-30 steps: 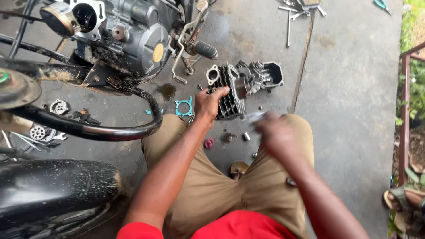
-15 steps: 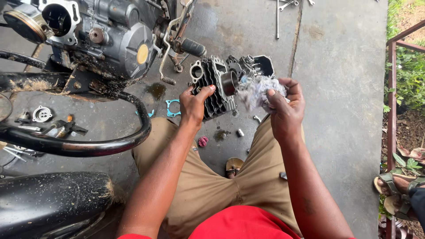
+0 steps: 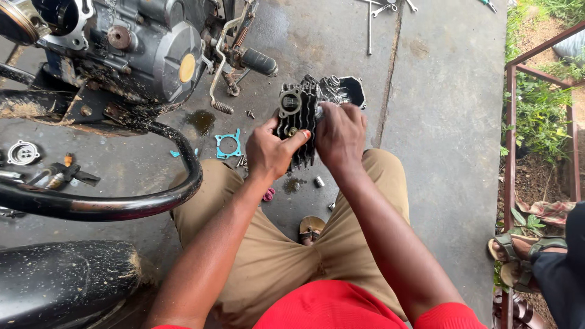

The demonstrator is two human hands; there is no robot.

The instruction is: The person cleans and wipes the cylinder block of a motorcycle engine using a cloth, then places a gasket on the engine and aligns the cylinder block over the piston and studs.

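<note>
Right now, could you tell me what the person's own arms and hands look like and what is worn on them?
Both forearms are bare, with short red sleeves just at the upper arms. The left hand and right hand wear no gloves; no rings or watch visible.

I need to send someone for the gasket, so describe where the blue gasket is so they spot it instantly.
Start at the motorcycle engine; below it a curved black frame tube sweeps across the concrete. Just right of the tube's bend lies the gasket, the only flat turquoise ring among grey bolts.
</note>
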